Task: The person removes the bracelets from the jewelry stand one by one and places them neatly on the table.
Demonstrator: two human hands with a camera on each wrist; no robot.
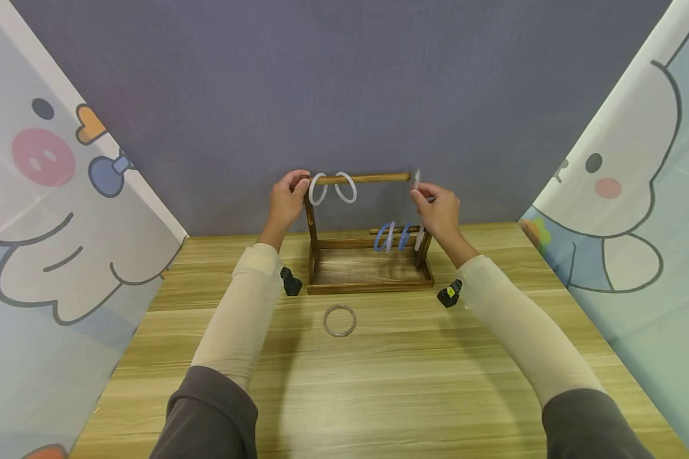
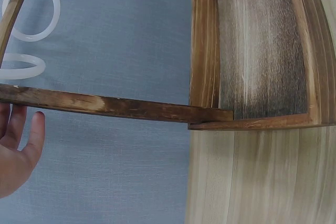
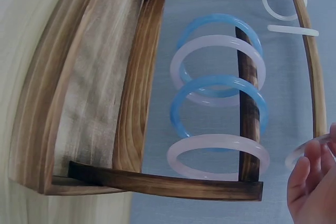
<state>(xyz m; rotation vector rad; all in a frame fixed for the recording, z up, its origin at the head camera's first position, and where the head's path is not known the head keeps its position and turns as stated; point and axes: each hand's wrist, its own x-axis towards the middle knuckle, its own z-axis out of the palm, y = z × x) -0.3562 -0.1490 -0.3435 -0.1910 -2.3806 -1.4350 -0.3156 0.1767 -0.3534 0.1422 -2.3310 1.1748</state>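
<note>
A wooden bangle rack (image 1: pixel 370 288) stands on the table, with a tray base, a long top bar and a shorter lower bar. My left hand (image 1: pixel 288 201) holds the top of its left post (image 2: pixel 100 103). Between the thumb and fingers of my right hand (image 1: pixel 441 210) is a pinched whitish bangle (image 1: pixel 417 178), at the free right end of the top bar (image 3: pixel 315 87). Two white bangles (image 1: pixel 346 188) hang near that bar's left end. Blue bangles (image 3: pixel 220 80) and pale pink bangles (image 3: pixel 218 141) alternate on the lower bar (image 3: pixel 249 156).
A greyish translucent bangle (image 1: pixel 340 320) lies flat on the table in front of the rack. Small black devices (image 1: pixel 291 282) sit at both wrists. A grey backdrop (image 1: pixel 356 83) rises behind, and printed cartoon panels (image 1: pixel 34 191) flank the table (image 1: pixel 379 389).
</note>
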